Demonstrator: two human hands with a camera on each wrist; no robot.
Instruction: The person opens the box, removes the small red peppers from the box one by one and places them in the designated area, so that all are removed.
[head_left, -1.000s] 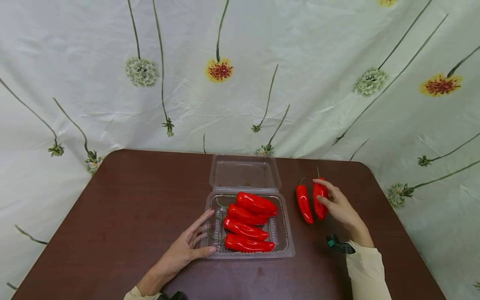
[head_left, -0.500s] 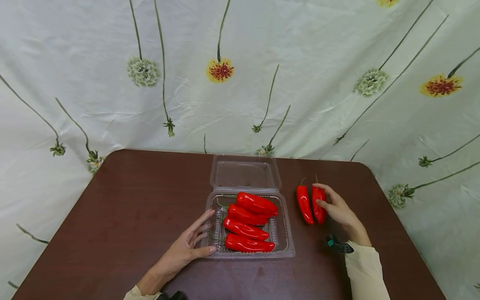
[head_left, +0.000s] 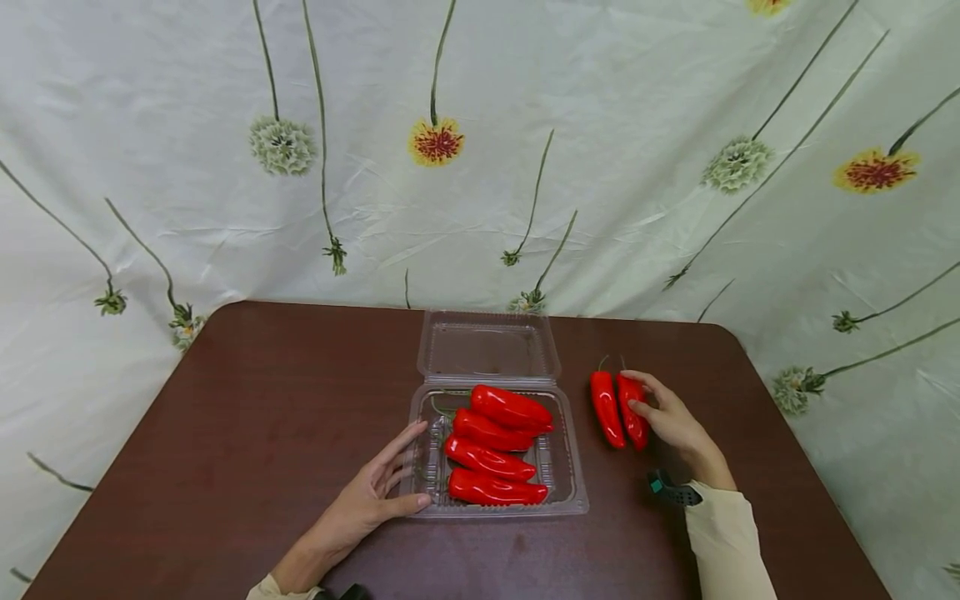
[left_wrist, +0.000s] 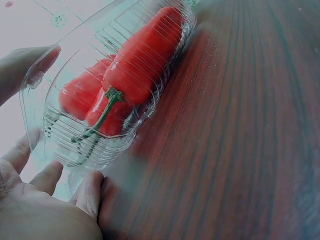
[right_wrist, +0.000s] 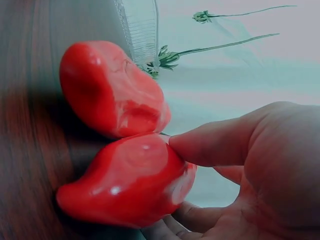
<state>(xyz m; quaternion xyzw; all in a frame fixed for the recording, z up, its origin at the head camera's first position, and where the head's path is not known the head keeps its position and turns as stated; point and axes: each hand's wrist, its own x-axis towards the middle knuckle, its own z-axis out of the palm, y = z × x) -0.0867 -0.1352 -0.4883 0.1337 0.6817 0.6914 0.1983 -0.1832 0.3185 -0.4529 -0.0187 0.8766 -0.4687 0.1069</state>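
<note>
A clear plastic clamshell box [head_left: 572, 493] lies open on the brown table [head_left: 225, 400], with several red peppers [head_left: 495, 433] stacked in its tray. My left hand [head_left: 372, 497] rests flat against the box's left side, fingers straight and thumb at the front corner. In the left wrist view those fingertips [left_wrist: 90, 187] touch the box wall [left_wrist: 37, 105]. Right of the box, two loose red peppers lie side by side. My right hand [head_left: 666, 415] pinches the right pepper [head_left: 632, 410] between thumb and fingers; the left pepper [head_left: 606, 408] touches it. In the right wrist view my thumb [right_wrist: 215, 145] lies on the held pepper [right_wrist: 125, 187].
The box's open lid [head_left: 487, 346] lies flat behind the tray. A floral cloth [head_left: 480, 150] hangs behind the table. The table's rounded far corners and right edge [head_left: 795, 433] are close to my right hand. A black wrist strap [head_left: 670, 489] sits on my right wrist.
My right hand has brought its pepper slightly left and down, against the other loose pepper. The left hand and the box have stayed in place.
</note>
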